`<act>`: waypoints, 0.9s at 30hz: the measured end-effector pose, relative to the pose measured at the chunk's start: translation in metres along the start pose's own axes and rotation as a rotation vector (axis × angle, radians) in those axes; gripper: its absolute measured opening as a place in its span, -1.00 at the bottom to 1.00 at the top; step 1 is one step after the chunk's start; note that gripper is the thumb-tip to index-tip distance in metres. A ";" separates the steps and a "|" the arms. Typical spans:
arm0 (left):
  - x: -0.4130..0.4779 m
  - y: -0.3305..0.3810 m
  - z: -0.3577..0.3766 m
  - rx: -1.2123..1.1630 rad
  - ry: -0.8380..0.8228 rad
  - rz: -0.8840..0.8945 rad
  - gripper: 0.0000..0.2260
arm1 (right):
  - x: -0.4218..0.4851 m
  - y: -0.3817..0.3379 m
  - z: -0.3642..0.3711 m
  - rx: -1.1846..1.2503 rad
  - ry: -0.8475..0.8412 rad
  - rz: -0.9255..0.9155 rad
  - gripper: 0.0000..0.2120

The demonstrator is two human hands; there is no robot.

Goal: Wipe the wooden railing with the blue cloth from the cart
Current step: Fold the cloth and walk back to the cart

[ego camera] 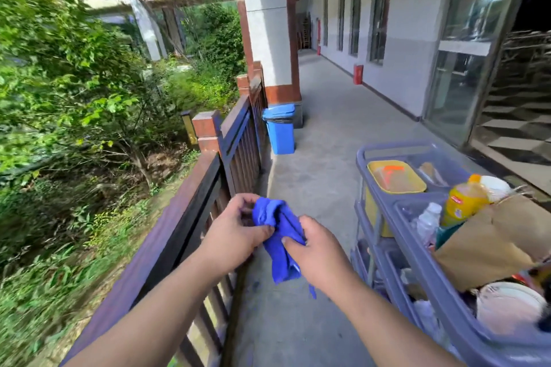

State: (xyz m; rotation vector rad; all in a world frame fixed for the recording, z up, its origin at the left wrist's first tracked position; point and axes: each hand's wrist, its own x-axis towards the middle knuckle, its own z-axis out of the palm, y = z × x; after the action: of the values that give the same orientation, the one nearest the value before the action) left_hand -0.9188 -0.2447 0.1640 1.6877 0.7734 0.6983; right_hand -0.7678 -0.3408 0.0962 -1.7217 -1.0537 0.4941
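I stand on a grey concrete walkway (328, 116) in bright daylight. On my right runs a pale wall (411, 48) with tall narrow windows (380, 6) and a glass door (465, 48). A white column with a red-brown base (268, 24) rises ahead, a blue bin (280, 128) touching its foot. Green shrubs (74, 68) fill the left side.

I'm seeing the blue cloth (281, 243) looking like soft, matt fabric, bunched and creased. The wooden railing (185, 211) is showing a smooth painted finish, brown with dark trim, slightly glossy on top. The cart (417, 265) is reading as smooth grey plastic. Brown bag (495, 241) is looking like matt paper. Floor (322, 140) is looking like rough matt concrete.
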 end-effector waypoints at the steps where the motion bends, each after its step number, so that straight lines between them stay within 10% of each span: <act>1: 0.015 -0.002 0.002 0.014 -0.012 0.005 -0.61 | 0.011 0.004 -0.003 -0.011 0.016 0.017 -0.83; 27: 0.341 -0.043 0.166 0.231 -0.640 0.177 -0.67 | 0.204 0.085 -0.115 -0.238 0.563 0.416 -0.89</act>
State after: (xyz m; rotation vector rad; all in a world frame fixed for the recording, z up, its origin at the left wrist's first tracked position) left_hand -0.5866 -0.0654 0.1061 2.0492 0.2566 0.1540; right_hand -0.5385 -0.2424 0.0961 -2.1335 -0.3596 0.1156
